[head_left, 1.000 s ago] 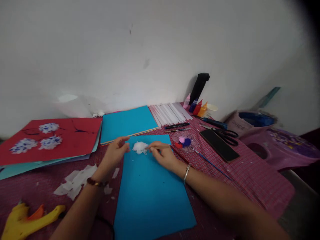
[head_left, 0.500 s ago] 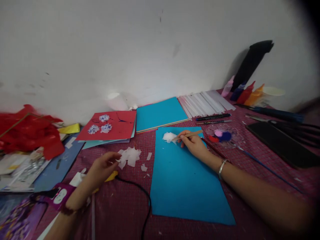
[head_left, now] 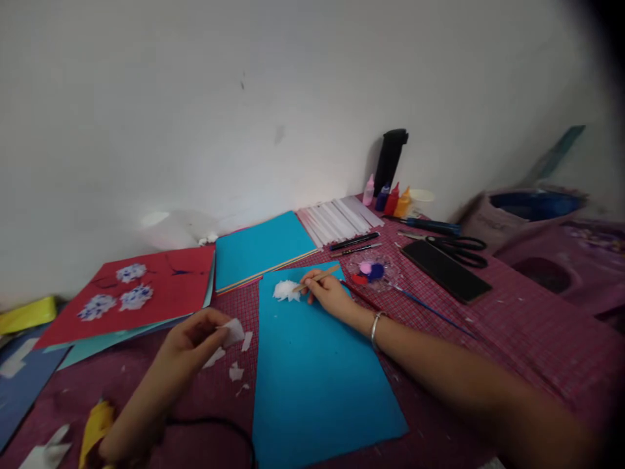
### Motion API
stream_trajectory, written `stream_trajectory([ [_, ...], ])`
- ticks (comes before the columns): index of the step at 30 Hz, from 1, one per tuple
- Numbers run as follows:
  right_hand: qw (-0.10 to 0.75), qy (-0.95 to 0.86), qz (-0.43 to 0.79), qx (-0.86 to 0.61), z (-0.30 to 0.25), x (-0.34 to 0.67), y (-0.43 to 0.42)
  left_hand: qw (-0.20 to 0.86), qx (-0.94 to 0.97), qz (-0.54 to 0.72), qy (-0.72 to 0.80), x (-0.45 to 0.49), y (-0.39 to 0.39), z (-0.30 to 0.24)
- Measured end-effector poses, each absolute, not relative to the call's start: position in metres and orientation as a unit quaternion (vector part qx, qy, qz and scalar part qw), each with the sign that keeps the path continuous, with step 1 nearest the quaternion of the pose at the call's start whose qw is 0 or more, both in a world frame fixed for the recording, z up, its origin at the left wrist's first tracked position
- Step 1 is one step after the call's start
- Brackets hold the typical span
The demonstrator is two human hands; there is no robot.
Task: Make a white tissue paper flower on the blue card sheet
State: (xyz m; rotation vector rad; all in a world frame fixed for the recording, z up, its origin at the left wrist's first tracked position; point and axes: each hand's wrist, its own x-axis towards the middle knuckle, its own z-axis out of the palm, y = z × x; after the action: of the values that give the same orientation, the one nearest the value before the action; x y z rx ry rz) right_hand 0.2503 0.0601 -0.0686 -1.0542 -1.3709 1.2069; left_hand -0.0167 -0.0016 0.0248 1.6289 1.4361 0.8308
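My left hand (head_left: 202, 342) pinches a small white paper piece (head_left: 233, 332) between thumb and fingers, left of the blue sheet. Other torn white scraps (head_left: 237, 372) lie on the cloth just below it. My right hand (head_left: 322, 290) is closed around a flat wooden stick (head_left: 319, 276), whose tip touches a ruffled white paper cluster (head_left: 286, 290). That cluster sits near the top edge of the blue sheet (head_left: 322, 391). A yellow glue gun (head_left: 96, 426), partly hidden by my left forearm, rests at the lower left with a black cord.
Left stands a red sheet (head_left: 168, 293) with white-and-blue flowers. Behind are blue sheets (head_left: 266, 247) and white paper strips (head_left: 336, 221). To the right are a paint palette (head_left: 374, 268), a blue brush (head_left: 434, 312), black scissors (head_left: 459, 247), a phone (head_left: 444, 270) and paint bottles (head_left: 393, 198).
My left hand has picked up a white paper piece from the pile. The stick stays at the white cluster. The view has turned right, bringing more of the table's right side in.
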Motion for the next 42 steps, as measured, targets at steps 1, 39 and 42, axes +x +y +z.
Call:
stream_trajectory([
  [1, 0.496, -0.562, 0.5, -0.433, -0.069, 0.25, 0.06, 0.424, 0.65, 0.312, 0.548, -0.005, 0.005, 0.024],
  [39, 0.496, -0.584, 0.451, -0.458, -0.064, 0.252, 0.053, 0.346, 0.766, 0.306, 0.448, 0.065, 0.083, -0.047],
  [42, 0.53, -0.564, 0.446, -0.45, -0.062, 0.252, 0.049, 0.34, 0.761, 0.309, 0.459, 0.063, 0.087, -0.055],
])
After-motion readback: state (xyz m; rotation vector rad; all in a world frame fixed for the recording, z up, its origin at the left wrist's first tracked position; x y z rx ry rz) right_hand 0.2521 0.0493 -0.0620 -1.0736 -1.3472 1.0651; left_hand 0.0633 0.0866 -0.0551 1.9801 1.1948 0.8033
